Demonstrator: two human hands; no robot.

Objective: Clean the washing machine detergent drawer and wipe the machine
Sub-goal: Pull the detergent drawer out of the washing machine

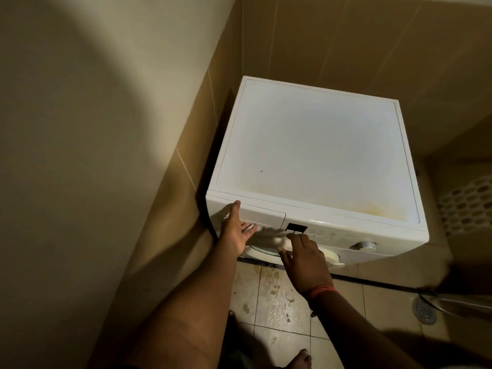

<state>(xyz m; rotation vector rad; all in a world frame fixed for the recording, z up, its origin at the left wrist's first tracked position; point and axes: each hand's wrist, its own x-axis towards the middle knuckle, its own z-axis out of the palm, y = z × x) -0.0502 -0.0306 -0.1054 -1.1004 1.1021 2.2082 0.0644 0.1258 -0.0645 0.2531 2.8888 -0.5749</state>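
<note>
At the very bottom of the view a bare foot was cut off by the frame edge, standing on the stained floor tiles. To the right a round floor drain lay in shadow, with a dark hose or pipe running past it that was too dim to identify.

Both forearms reached up toward the front of the white washing machine. The right hand, with a red thread band at the wrist, was seen from the back; its fingers pointed at the control panel beside the small dark display, and a pale blurred shape near its fingertips could not be made out, so whether it held anything could not be told. The left hand was palm-up and spread, thumb against the upper left corner of the front, fingers straight and reaching across the detergent drawer. The drawer sat closed, flush in the top-left of the front panel. Motion blur smeared the fingertips of both hands.

Below the hands only the upper arc of the door showed. A program dial sat to the right. The machine's top carried a yellowish stain near its front right. Beyond, a perforated white basket was half in darkness against the tan wall tiles.
</note>
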